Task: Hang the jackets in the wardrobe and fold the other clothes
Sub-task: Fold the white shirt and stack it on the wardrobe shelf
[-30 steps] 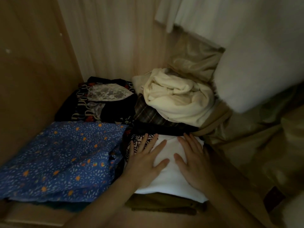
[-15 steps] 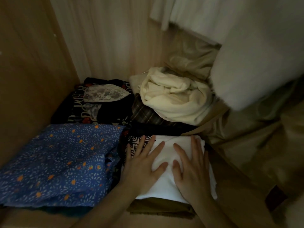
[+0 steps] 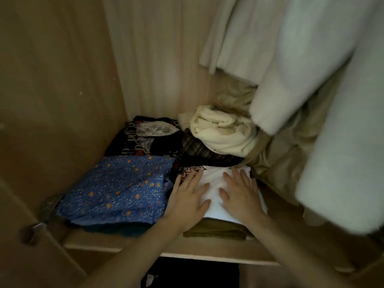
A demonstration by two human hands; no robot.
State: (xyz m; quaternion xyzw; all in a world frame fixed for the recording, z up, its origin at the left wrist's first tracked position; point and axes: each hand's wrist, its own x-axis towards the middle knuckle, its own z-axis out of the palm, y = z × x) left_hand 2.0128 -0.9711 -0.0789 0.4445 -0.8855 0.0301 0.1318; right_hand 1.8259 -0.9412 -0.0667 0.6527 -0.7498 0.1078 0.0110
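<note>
Both hands, left hand [image 3: 188,196] and right hand [image 3: 241,196], stay flat and open on the white top [image 3: 214,191], gripping nothing; the view has drawn back, so stacking looks done.

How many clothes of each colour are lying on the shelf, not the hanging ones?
Only counting pieces I can tell apart:
White: 1, the white folded cloth under both hands
Blue: 1, the blue dotted cloth
Cream: 1, the cream bundle
Black patterned: 1, the black patterned garment
Olive: 1, the olive cloth
Total: 5
</note>
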